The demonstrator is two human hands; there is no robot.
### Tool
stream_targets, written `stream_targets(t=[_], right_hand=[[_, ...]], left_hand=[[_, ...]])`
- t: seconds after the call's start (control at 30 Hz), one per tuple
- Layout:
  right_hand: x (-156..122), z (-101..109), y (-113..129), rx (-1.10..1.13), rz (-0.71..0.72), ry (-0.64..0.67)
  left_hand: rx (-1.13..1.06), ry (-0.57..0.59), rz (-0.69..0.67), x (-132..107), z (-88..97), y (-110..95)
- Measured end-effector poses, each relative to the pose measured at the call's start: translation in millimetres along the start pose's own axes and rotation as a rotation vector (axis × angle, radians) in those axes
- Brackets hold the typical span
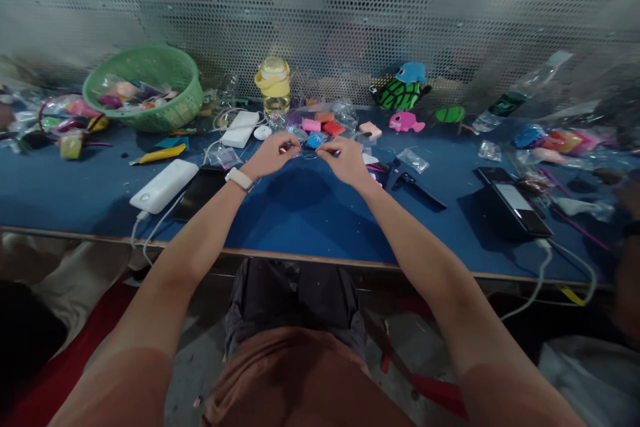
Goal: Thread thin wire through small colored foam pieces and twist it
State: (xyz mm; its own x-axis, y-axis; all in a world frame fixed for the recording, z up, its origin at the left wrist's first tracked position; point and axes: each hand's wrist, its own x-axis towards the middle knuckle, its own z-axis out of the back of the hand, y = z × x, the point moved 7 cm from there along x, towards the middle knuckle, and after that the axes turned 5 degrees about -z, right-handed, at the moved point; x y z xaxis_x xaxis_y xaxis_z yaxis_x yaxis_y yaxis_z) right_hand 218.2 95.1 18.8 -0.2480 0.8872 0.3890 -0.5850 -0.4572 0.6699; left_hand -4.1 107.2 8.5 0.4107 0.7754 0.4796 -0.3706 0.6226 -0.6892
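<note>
My left hand (278, 152) is raised over the blue table with thumb and fingertips pinched together. Facing it, my right hand (345, 155) makes a similar pinch a short gap away. A thin, pale strand (309, 156) seems to run between the fingertips; it is too fine to identify, and whatever each pinch holds is hidden. Just beyond the gap lies a small blue lump (314, 140). Behind it are a pink block (311, 125), a red block (333, 127) and a peach block (371, 129), among clear plastic wrappers.
A green basket (185, 97) of small packets stands back left. Nearby are a yellow-topped bottle (274, 83), a white power bank (164, 187) and a dark phone (203, 192). Rightward lie a dark blue tool (417, 188), a pink fish figure (407, 122), a clear bottle (520, 97) and another phone (513, 200).
</note>
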Motion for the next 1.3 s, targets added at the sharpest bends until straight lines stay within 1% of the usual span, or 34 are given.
stream_targets(t=[0.1,0.17,0.3,0.4,0.47,0.6,0.73,0.83,1.0,1.17,1.3], right_hand=[[7.3,-1.3,-14.0,0.272,-0.059,0.121],[8.8,-3.6,-19.9,0.433,-0.081,0.18],[7.2,-5.8,-18.8,0.613,-0.026,0.296],[5.0,-3.9,-12.9,0.675,0.022,0.39],[3.5,-1.3,-9.6,0.686,0.039,0.435],[0.0,3.3,-7.3,0.67,0.032,0.504],[-2.4,6.8,-7.7,0.629,0.03,0.536],[-2.6,7.5,-7.9,0.625,0.016,0.537],[-0.2,9.3,-5.8,0.596,0.006,0.481],[-0.6,9.3,-1.1,0.579,0.029,0.476],[-0.7,8.7,-0.9,0.58,0.036,0.482]], left_hand=[[-0.312,0.05,0.095,-3.4,-4.3,-0.4],[-0.487,0.089,0.117,-6.4,-13.1,-8.5],[-0.762,0.161,0.094,-11.3,-33.0,-34.6],[-0.866,0.222,0.039,-12.9,-43.5,-52.6],[-0.871,0.25,0.009,-13.2,-48.7,-59.3],[-0.84,0.223,-0.03,-11.6,-55.0,-62.3],[-0.779,0.206,-0.067,-10.2,-58.7,-63.2],[-0.746,0.17,-0.107,-9.1,-56.2,-64.8],[-0.747,0.097,-0.145,-7.9,-51.3,-66.2],[-0.706,0.093,-0.148,-6.5,-52.2,-66.9],[-0.68,0.087,-0.202,-6.0,-49.3,-70.6]])
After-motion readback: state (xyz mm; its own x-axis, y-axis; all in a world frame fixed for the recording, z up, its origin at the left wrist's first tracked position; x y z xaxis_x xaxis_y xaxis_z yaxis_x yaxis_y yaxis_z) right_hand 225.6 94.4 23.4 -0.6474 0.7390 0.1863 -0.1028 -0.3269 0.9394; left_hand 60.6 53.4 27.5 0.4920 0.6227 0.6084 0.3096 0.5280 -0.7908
